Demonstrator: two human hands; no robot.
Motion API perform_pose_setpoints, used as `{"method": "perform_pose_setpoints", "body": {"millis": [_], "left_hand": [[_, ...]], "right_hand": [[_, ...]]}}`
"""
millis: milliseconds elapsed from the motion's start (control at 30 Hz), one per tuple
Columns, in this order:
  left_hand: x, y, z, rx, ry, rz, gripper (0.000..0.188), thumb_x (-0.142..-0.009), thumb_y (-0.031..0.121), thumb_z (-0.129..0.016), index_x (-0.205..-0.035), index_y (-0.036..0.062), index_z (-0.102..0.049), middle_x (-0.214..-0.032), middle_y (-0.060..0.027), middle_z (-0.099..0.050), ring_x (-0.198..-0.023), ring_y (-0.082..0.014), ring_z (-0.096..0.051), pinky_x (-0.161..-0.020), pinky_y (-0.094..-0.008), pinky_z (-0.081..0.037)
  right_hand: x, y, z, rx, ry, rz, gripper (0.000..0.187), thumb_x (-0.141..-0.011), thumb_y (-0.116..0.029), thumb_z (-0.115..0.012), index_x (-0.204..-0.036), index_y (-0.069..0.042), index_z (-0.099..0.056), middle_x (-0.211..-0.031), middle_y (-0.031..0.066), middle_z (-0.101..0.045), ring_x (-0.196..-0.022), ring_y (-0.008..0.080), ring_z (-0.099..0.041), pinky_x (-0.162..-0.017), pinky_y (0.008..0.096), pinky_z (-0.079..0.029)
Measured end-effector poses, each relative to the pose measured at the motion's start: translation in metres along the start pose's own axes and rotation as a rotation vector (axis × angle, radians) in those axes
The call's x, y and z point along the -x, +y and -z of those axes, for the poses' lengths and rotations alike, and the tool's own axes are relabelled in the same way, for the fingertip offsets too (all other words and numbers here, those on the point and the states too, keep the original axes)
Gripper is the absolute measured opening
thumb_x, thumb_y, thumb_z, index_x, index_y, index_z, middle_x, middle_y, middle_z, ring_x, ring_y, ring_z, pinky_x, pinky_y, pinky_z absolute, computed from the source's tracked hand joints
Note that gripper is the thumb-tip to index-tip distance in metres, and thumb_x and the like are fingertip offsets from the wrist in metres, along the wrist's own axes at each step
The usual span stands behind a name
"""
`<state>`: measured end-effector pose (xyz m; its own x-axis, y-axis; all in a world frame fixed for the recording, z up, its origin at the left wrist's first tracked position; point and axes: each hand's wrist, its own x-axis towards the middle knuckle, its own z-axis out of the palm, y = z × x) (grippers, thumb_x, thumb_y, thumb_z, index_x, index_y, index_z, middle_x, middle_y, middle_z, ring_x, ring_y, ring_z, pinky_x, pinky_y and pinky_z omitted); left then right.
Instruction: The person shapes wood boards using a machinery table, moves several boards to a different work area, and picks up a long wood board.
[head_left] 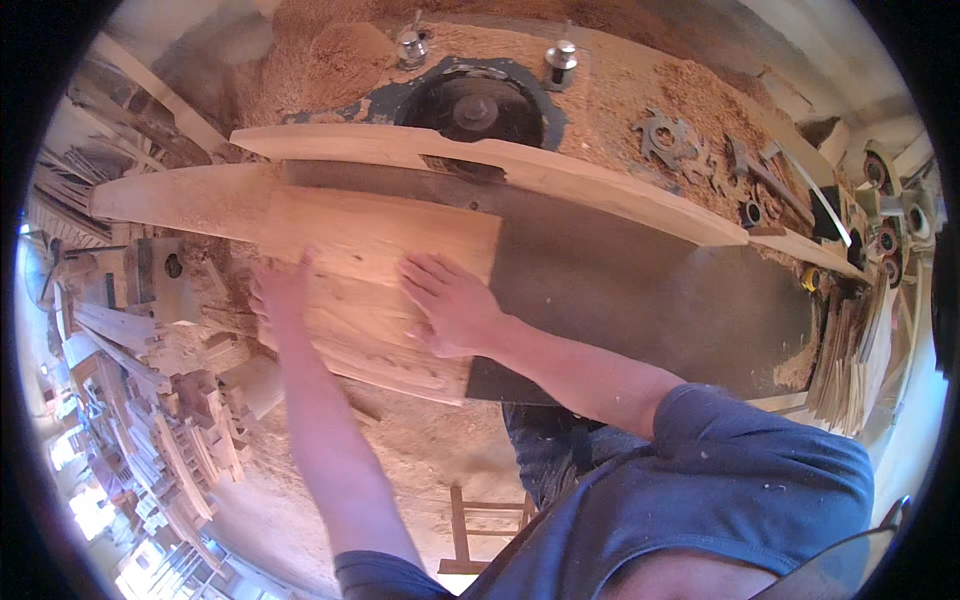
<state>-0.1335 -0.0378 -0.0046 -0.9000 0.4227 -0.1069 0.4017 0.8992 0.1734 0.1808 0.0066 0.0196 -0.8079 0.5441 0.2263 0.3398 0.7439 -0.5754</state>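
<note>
A pale wooden panel (365,235) lies flat on the dark metal machine table (640,300), its far edge close to a long wooden fence (590,190). My left hand (282,290) is at the panel's left edge, thumb on its top face and fingers along the edge; the grip is partly blurred. Spread flat on the right part of the panel is my right hand (455,308), fingers pointing left and away. Behind a notch in the fence sits a round dark cutter spindle (476,110) in a circular opening. The panel hides whatever is beneath it.
Sawdust covers the area behind the fence, where two metal clamp knobs (561,62) stand. Toothed cutter heads (665,138) and a hammer (775,185) lie at the far right. A wooden extension board (180,200) juts left. Stacked wood pieces (190,430) and a stool (485,520) stand below.
</note>
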Motion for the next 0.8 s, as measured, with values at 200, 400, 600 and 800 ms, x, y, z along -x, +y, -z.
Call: {"method": "perform_pose_setpoints", "body": {"millis": [200,400,600,800], "left_hand": [[0.183,0.053,-0.003,0.084,0.01,0.143,0.127,-0.064,0.072,-0.078,-0.158,0.013,-0.017,-0.162,-0.017,-0.019,-0.146,-0.0476,-0.016,-0.118,-0.0612,-0.015],[0.262,0.124,-0.014,0.191,0.009,0.118,0.124,-0.061,0.066,-0.082,-0.156,0.0108,-0.025,-0.16,-0.0155,-0.022,-0.147,-0.0445,-0.013,-0.118,-0.0586,-0.015],[0.244,0.139,-0.025,0.23,0.079,0.068,0.123,-0.059,0.06,-0.086,-0.155,0.0091,-0.028,-0.158,-0.0139,-0.027,-0.138,-0.0397,-0.024,-0.113,-0.0567,-0.021],[0.207,0.149,-0.024,0.164,0.064,0.058,0.122,-0.06,0.06,-0.086,-0.155,0.0086,-0.028,-0.156,-0.0138,-0.032,-0.135,-0.0386,-0.028,-0.112,-0.0552,-0.023]], "right_hand": [[0.126,0.039,0.07,0.022,0.014,0.015,0.059,-0.075,-0.032,-0.073,-0.124,-0.001,-0.062,-0.14,0.0145,-0.055,-0.137,0.0288,-0.046,-0.116,0.0428,-0.034],[0.188,0.08,0.138,0.044,0.019,0.002,0.054,-0.073,-0.027,-0.077,-0.12,-0.002,-0.064,-0.138,0.0128,-0.057,-0.134,0.0286,-0.048,-0.114,0.0441,-0.037],[0.175,0.099,0.136,0.002,0.045,-0.009,0.055,-0.074,-0.028,-0.077,-0.12,-0.002,-0.064,-0.135,0.0124,-0.058,-0.132,0.0296,-0.05,-0.113,0.0441,-0.037],[0.145,0.101,0.126,0.04,0.07,-0.017,0.054,-0.073,-0.03,-0.077,-0.118,-0.001,-0.065,-0.134,0.0125,-0.059,-0.131,0.0286,-0.051,-0.113,0.0436,-0.038]]}}
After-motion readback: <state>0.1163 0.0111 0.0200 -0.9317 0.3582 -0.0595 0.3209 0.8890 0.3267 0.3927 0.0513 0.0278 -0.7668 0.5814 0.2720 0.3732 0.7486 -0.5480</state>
